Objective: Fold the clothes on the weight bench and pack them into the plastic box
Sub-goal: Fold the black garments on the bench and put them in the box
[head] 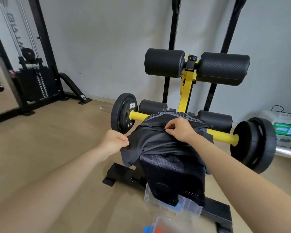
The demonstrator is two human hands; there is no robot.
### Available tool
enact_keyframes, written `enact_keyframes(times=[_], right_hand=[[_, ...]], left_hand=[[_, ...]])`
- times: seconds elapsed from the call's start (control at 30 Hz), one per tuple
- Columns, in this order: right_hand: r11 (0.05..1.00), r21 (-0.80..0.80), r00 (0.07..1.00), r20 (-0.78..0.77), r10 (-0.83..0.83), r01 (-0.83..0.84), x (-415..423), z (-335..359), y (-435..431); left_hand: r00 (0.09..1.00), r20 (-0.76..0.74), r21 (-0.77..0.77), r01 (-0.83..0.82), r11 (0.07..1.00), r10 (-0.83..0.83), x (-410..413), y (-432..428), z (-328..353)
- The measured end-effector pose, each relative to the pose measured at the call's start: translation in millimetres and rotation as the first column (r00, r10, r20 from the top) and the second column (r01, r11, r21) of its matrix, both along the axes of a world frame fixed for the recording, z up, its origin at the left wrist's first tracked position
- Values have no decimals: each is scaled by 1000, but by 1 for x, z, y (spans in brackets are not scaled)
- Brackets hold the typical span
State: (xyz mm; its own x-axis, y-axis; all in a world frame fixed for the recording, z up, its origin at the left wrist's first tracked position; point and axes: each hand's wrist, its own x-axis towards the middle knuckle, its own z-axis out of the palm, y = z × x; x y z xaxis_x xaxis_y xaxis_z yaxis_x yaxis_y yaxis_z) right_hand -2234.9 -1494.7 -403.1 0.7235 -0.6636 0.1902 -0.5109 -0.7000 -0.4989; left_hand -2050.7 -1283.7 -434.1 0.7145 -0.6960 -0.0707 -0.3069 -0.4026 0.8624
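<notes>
- smooth dark shirt lies lengthwise, pointing away toward the foam rollers
- holey mesh garment droops over the clear plastic box
- left hand and right hand each pinch shirt fabric

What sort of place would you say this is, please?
Probably a small gym, perhaps at home: a weight stack at the left, plates on a yellow bar, and foam rollers ahead.

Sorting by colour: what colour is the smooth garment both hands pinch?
The smooth fabric garment is dark grey; head view.
</notes>
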Motion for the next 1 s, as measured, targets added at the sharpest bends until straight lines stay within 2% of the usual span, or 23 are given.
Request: enact_keyframes(times=[0.17,0.27,0.33,0.4,0.5,0.57,0.63,0.73,0.8,0.9,1.0], right_hand=[[993,-43,972,215,-95,106,6,7,-5],[965,-172,935,330,-134,199,7,12,-10],[962,-189,934,334,-123,195,5,13,-13],[988,-100,954,287,-84,118,-2,13,-12],[998,-53,974,227,-8,21,-22,16,-6],[998,-41,982,181,50,-43,-40,19,-2],[989,46,982,136,132,-140,-59,21,6],[963,111,968,77,238,-245,-86,19,24],[954,109,960,18,280,-280,-100,13,33],[959,11,955,-97,282,-282,-116,2,36],[964,-82,963,-117,241,-252,-124,-3,33]], left_hand=[[957,244,-131,-129,983,158,8,7,12],[912,327,-249,-170,953,248,15,7,23],[892,354,-292,-178,940,279,20,2,28],[905,319,-295,-186,937,280,23,-6,28],[931,317,-134,-146,980,182,23,-13,18],[950,305,-17,-59,998,61,22,-14,8],[943,328,27,50,998,-56,18,-11,3],[881,431,28,205,978,-197,5,-3,5],[800,521,81,302,950,-299,-7,3,7],[721,568,151,382,912,-397,-21,12,7],[683,596,161,413,896,-422,-24,16,7]])
